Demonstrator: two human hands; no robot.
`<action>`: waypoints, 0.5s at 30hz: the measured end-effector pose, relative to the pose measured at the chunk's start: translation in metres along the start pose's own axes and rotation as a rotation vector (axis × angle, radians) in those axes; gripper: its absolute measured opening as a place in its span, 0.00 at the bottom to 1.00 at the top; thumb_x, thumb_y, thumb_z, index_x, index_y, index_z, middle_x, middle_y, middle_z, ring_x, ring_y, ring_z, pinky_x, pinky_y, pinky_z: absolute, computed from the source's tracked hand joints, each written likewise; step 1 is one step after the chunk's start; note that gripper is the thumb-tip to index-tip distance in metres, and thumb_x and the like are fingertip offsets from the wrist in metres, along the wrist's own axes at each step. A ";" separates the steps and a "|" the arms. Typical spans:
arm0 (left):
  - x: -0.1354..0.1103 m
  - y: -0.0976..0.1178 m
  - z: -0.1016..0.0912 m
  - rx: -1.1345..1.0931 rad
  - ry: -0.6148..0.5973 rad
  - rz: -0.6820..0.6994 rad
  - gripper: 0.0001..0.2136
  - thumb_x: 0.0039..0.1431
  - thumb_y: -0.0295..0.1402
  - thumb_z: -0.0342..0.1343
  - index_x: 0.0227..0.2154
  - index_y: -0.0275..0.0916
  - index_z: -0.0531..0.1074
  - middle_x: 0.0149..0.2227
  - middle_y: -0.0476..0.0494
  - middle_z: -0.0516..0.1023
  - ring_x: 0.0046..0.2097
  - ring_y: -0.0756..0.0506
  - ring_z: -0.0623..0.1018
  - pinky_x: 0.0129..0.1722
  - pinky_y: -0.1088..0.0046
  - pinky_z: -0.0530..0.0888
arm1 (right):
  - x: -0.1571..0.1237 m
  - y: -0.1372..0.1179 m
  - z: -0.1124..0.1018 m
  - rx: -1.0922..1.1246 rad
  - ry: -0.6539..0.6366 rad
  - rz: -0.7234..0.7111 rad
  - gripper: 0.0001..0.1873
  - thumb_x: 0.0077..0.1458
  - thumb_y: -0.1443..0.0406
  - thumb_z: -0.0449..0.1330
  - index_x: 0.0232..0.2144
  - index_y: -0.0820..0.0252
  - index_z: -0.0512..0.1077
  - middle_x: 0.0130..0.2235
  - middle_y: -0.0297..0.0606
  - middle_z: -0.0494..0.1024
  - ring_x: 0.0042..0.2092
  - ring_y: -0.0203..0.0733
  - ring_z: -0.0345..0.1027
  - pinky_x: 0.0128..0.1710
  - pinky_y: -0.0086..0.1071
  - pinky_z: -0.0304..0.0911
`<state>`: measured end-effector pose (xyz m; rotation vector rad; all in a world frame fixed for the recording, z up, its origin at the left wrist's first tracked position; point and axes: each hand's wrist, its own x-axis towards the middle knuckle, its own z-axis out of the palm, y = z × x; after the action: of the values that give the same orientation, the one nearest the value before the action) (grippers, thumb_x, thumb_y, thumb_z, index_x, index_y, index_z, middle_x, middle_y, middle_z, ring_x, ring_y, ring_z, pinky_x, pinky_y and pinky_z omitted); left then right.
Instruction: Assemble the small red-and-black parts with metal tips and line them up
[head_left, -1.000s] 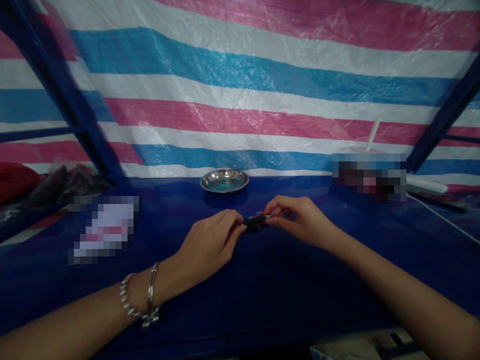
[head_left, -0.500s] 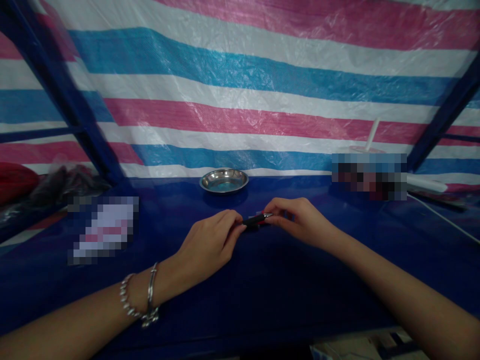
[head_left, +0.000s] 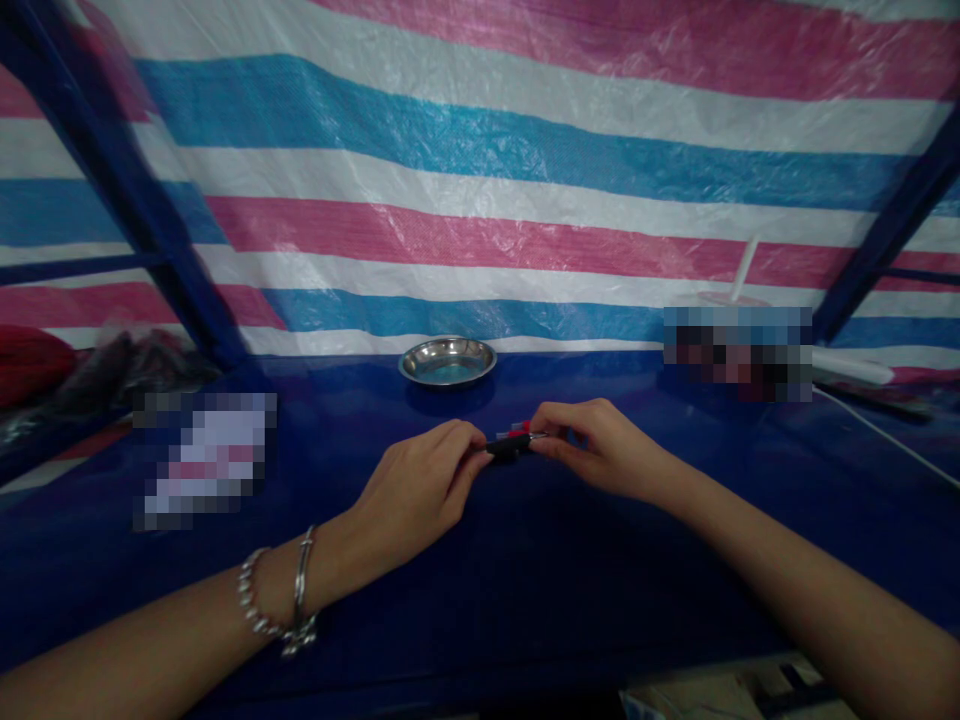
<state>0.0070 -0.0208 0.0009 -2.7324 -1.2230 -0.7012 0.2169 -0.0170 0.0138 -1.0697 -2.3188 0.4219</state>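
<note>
Above the blue tabletop (head_left: 555, 580), a black pen (head_left: 508, 445) lies nearly level between my two hands. My left hand (head_left: 424, 470) is closed on its dark barrel, thumb and fingertips pinched together. At the other end, the fingertips of my right hand (head_left: 592, 445) pinch the pen's silver tip, of which a thin stretch shows. Just behind the pen is a small red and clear item (head_left: 519, 430), partly covered by the pen and my right fingers; its kind cannot be made out. A shiny round metal dish (head_left: 448, 362) rests farther back.
At left lies a pixelated pale packet or sheet (head_left: 217, 450). Pixelated items (head_left: 739, 355) stand at the back right, with a white rod (head_left: 745, 268) and a white cable (head_left: 892, 435). Striped plastic sheeting (head_left: 525, 220) hangs behind, between blue frame posts (head_left: 142, 210).
My right hand has shifted very slightly at the pen's tip end, and the silver part showing there looks thinner. More of the red item behind shows. My left hand stays in place.
</note>
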 end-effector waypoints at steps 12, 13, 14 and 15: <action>0.000 -0.001 0.000 -0.011 0.001 -0.012 0.06 0.58 0.32 0.44 0.34 0.36 0.64 0.30 0.46 0.70 0.30 0.49 0.71 0.28 0.74 0.66 | 0.001 0.000 0.000 0.049 0.040 0.022 0.06 0.50 0.66 0.54 0.32 0.61 0.69 0.24 0.32 0.71 0.26 0.31 0.62 0.24 0.24 0.51; 0.000 0.000 -0.001 -0.011 0.002 -0.016 0.06 0.58 0.32 0.44 0.34 0.36 0.64 0.29 0.46 0.70 0.30 0.49 0.71 0.28 0.74 0.66 | 0.001 0.000 0.000 0.052 0.044 0.023 0.07 0.50 0.66 0.54 0.33 0.61 0.69 0.25 0.33 0.72 0.26 0.31 0.63 0.24 0.24 0.52; 0.000 0.000 -0.001 -0.012 0.002 -0.020 0.06 0.58 0.32 0.44 0.34 0.36 0.64 0.29 0.47 0.70 0.30 0.49 0.71 0.28 0.74 0.66 | 0.001 0.000 0.000 0.054 0.047 0.022 0.07 0.49 0.66 0.55 0.33 0.61 0.70 0.26 0.33 0.73 0.27 0.32 0.63 0.25 0.24 0.52; 0.000 0.000 -0.001 -0.014 0.001 -0.023 0.06 0.58 0.32 0.44 0.33 0.36 0.64 0.29 0.47 0.70 0.30 0.49 0.70 0.28 0.74 0.66 | 0.001 0.000 0.001 0.057 0.049 0.021 0.08 0.49 0.66 0.55 0.33 0.61 0.70 0.27 0.34 0.73 0.27 0.32 0.64 0.25 0.25 0.53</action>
<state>0.0064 -0.0213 0.0018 -2.7324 -1.2566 -0.7165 0.2159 -0.0167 0.0139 -1.0659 -2.2411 0.4611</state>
